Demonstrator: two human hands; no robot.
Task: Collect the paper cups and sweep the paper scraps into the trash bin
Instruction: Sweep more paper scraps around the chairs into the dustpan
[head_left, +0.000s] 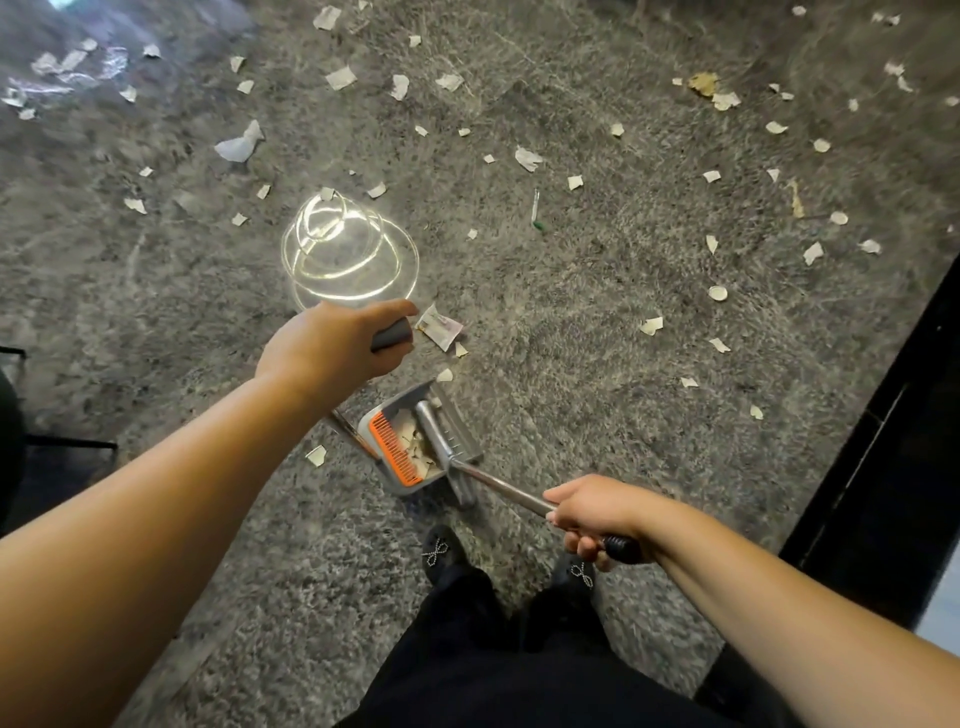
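1. Your 2 bare forearms fill the bottom of the view, with your dark shoes (441, 553) and trousers between them.
2. Your right hand (597, 512) is clenched around the black grip of a metal pole (498, 480); the pole runs up-left from your fingers to the broom head (441, 436) at the dustpan.
3. Your left hand (332, 340) grasps a grey handle (392, 332), fingers curled over it, thumb end pointing right.
4. Dustpan (410, 449), grey with an orange comb edge, sits on the floor between your hands, with a few scraps inside.
5. Paper scraps (527, 158) lie scattered over the grey floor (597, 312) beyond your fingers, most of them well apart from the pan; 1 larger printed piece (441, 330) lies just beside your left fingertips.
6. Bright ring-shaped glare (348, 254) sits on the floor above your left hand.
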